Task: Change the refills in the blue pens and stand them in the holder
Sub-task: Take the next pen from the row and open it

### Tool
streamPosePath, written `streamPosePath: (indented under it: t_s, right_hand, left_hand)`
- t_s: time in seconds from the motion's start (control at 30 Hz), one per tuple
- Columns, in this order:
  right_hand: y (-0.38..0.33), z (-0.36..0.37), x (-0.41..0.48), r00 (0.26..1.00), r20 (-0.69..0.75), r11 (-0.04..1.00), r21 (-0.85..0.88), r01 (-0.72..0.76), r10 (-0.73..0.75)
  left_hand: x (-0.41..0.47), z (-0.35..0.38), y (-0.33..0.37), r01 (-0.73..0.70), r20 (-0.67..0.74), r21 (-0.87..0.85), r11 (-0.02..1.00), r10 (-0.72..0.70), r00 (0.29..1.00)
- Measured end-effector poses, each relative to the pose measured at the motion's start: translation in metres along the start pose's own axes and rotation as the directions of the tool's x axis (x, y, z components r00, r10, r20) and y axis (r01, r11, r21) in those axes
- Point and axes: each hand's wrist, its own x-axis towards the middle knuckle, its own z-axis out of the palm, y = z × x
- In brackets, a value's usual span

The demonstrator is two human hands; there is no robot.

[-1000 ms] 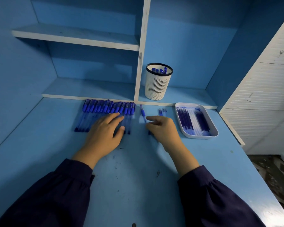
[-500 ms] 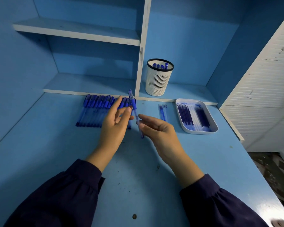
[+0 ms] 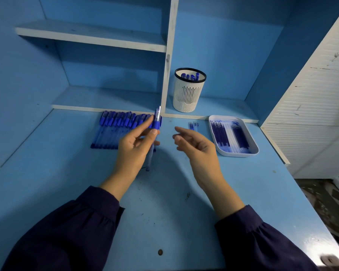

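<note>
Blue-capped, the pen (image 3: 156, 123) we are pinching in our left hand (image 3: 134, 149) is running near-to-far above the counter (image 3: 164, 212); our relaxed, empty right hand (image 3: 196, 147) is hovering just right of it.

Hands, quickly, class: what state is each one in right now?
Left hand: fingers pinch a blue pen, lifted off the desk.
Right hand: open, fingers relaxed, holding nothing.

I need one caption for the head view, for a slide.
Left hand holds a blue pen above the desk; right hand open beside it.
</note>
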Motion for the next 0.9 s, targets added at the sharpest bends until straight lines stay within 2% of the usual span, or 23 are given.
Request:
streamPosePath:
  t_s: [0.17,0.27,0.43,0.63,0.9]
  right_hand:
    - [-0.003,-0.004,0.003,0.998,-0.037,0.995,0.079,0.058,-0.055]
    - [-0.003,-0.005,0.005,0.994,-0.067,0.995,0.026,0.091,-0.089]
    - [0.003,-0.008,0.007,0.987,-0.105,0.992,-0.041,0.117,-0.121]
    - [0.01,-0.003,0.005,0.986,-0.116,0.993,0.021,0.119,-0.115]
    - [0.012,0.0,0.004,0.987,-0.106,0.988,0.086,0.128,-0.119]
  left_hand:
    - [-0.011,0.004,0.0,-0.029,0.209,0.125,0.992,0.003,0.978]
    - [-0.014,0.005,-0.003,-0.043,0.292,0.188,0.981,-0.014,0.956]
    - [-0.015,0.004,-0.01,-0.087,0.301,0.248,0.965,0.009,0.953]
    - [-0.016,0.009,-0.006,-0.119,0.247,0.205,0.972,0.066,0.967]
    - [-0.015,0.004,-0.008,-0.145,0.3,0.235,0.961,0.07,0.951]
